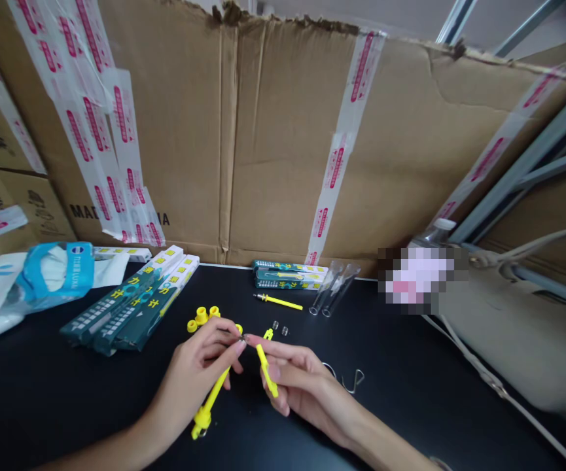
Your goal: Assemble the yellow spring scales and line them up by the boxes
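Black table (67, 405): teal packets (288, 275) hold yellow parts (283, 275).

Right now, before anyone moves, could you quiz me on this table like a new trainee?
1. What does the left hand grip? A) a pair of scissors B) a yellow plastic rod C) a spoon
2. True or false: the wire hook lies nearer the right hand than the left hand.
3. How many clear tubes lie on the black tabletop?

Key: 1. B; 2. True; 3. Two.
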Available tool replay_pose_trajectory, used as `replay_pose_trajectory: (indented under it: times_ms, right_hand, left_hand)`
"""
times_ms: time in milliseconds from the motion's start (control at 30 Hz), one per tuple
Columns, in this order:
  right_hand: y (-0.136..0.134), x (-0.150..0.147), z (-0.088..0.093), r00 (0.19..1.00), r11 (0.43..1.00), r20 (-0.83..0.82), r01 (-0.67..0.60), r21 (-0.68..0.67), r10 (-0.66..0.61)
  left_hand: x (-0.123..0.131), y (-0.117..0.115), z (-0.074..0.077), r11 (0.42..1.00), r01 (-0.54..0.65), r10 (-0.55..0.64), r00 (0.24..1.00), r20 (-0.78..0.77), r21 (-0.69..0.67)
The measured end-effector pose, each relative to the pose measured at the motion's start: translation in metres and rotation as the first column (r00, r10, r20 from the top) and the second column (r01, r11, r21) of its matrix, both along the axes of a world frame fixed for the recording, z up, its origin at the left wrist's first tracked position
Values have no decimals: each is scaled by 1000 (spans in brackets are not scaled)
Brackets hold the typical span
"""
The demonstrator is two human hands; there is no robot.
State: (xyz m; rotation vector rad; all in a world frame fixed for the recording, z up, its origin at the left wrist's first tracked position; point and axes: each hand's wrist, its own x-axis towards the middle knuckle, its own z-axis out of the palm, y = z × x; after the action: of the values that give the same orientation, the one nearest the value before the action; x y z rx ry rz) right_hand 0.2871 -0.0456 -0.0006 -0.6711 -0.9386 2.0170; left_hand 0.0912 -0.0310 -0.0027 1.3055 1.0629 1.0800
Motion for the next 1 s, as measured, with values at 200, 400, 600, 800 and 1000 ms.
replay_pose_trajectory:
  times_ms: [200, 400, 600, 800, 1000]
  right_hand:
    - [2, 0, -1, 995, 998, -93, -36, -46, 31]
    - [1, 0, 3, 994, 992, -108, -32, -122, 19]
    - [2, -2, 2, 993, 990, -116, -44, -131, 29]
    - [2, -1, 2, 991, 990, -128, -45, -135, 28]
    - [2, 0, 3, 994, 990, -106, -39, -138, 24]
  left_hand:
    - [-1, 1, 1, 999, -43, 43, 997, -61, -4]
    - [-1, 1, 1, 999, -46, 46, 996, -71, 4]
    - [-1, -1, 0, 999, -48, 48, 990, -135, 6]
    - [-1, 0, 1, 998, -38, 44, 986, -159, 39]
    - [-2, 0, 0, 998, -68, 69, 984, -164, 10]
